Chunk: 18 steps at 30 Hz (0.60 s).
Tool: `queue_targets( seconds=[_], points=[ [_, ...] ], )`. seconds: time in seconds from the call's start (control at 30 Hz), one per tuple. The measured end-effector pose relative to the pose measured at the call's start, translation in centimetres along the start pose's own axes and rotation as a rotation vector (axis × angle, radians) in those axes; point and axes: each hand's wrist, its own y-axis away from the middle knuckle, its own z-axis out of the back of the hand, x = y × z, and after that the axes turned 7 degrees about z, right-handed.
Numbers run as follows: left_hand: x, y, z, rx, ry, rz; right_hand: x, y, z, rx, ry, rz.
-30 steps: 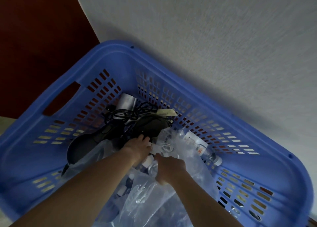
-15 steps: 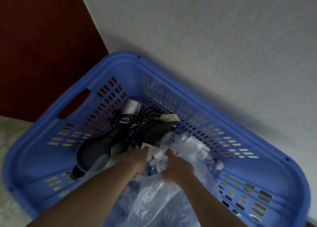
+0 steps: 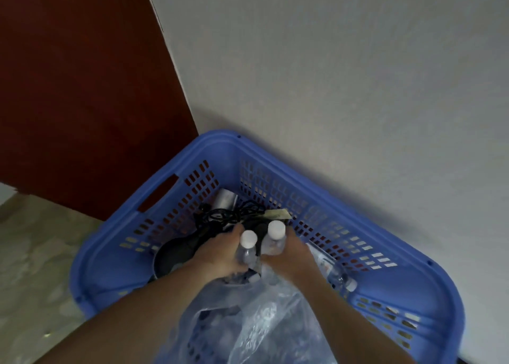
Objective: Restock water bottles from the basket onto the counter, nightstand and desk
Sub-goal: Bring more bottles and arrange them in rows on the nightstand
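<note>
Blue basket (image 3: 110,267) beneath: left hand (image 3: 217,256) grips left bottle (image 3: 248,239), right hand (image 3: 293,256) grips right bottle (image 3: 276,232).

Left hand (image 3: 219,256) and right hand (image 3: 293,256) around bottles (image 3: 273,244)

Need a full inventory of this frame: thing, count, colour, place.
basket: 1, blue, on the floor against the wall
left bottle: 1, clear with white cap, upright in the left hand
right bottle: 1, clear with white cap, upright in the right hand
loose bottle: 1, clear with white cap, lying at the basket's right side
bag: 1, clear plastic, in the basket, contents blurred
dryer: 1, black, looks like a hair dryer, basket's left side
cord: 1, black, tangled at the basket's far end
cylinder: 1, silver, far corner of the basket
tag: 1, yellowish, by the cord
wall: white
door: dark red, left
floor: beige
left hand: grips left bottle
right hand: grips right bottle
</note>
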Motion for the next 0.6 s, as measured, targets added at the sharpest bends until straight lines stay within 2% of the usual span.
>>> queue_targets(
  seconds=[0.3, 0.43, 0.6],
  points=[
    [-5.0, 5.9, 8.1, -0.323, 0.419, -0.220, 5.3, 4.3, 7.7, -0.197, -0.168, 0.054],
    [-7.9, 8.7, 12.3, -0.384, 0.573, -0.323, 8.1, 7.1, 12.2, -0.346, -0.181, 0.146],
    [-13.1, 13.8, 17.8, -0.398, 0.676, -0.472, 12.0, 12.3, 18.4, -0.464, -0.467, 0.284]
  ],
)
